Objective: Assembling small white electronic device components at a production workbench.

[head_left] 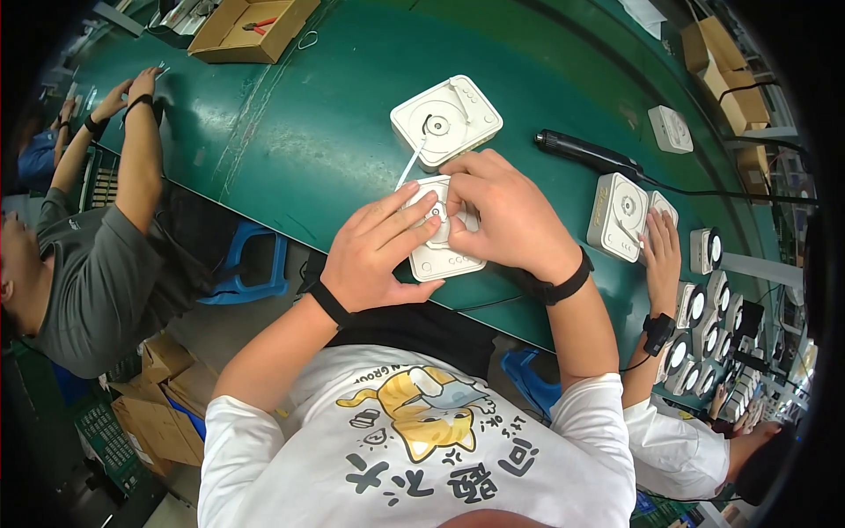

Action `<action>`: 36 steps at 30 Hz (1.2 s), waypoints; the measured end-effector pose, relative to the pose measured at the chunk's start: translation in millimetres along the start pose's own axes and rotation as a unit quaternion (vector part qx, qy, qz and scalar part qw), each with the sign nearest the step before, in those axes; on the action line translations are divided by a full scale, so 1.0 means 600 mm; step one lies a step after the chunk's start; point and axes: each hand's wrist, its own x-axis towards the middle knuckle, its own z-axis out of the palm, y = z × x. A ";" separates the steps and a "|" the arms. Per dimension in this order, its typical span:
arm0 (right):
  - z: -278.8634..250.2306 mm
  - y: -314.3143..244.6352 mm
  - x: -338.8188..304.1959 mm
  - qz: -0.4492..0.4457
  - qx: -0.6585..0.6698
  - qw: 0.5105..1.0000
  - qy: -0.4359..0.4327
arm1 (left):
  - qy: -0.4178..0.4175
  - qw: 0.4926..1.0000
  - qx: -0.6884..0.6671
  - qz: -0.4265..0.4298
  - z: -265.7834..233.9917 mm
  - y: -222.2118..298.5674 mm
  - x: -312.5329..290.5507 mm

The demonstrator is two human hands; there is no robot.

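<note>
A white turntable-shaped device [455, 261] lies on the green table in front of me, with a round disc and small buttons on its face. My left hand [380, 251] grips it, fingers across the disc and thumb along the near edge. My right hand [506, 211] bends over the device's right side, fingertips pinched together; what lies between them is hidden. A thin white strip [409, 165] sticks out above my left fingers and reaches a second white turntable-shaped device [466, 132] just beyond.
A black electric screwdriver [590, 155] with its cable lies at the right. A co-worker's hand [662, 255] touches devices beside another turntable-shaped unit [607, 238]. Several units stand farther right. A cardboard box [233, 35] holding red-handled pliers is at far left; another person works at the left.
</note>
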 end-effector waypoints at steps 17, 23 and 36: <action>0.010 0.078 0.011 -0.011 0.213 0.977 -0.033 | -0.045 0.996 0.073 0.032 -0.011 -0.001 0.018; 0.010 0.078 0.009 0.054 0.228 0.971 -0.039 | -0.085 0.996 0.035 -0.007 -0.046 0.014 0.032; 0.044 0.046 0.008 0.107 0.183 0.977 -0.037 | 0.000 0.991 0.025 -0.129 -0.053 0.021 0.035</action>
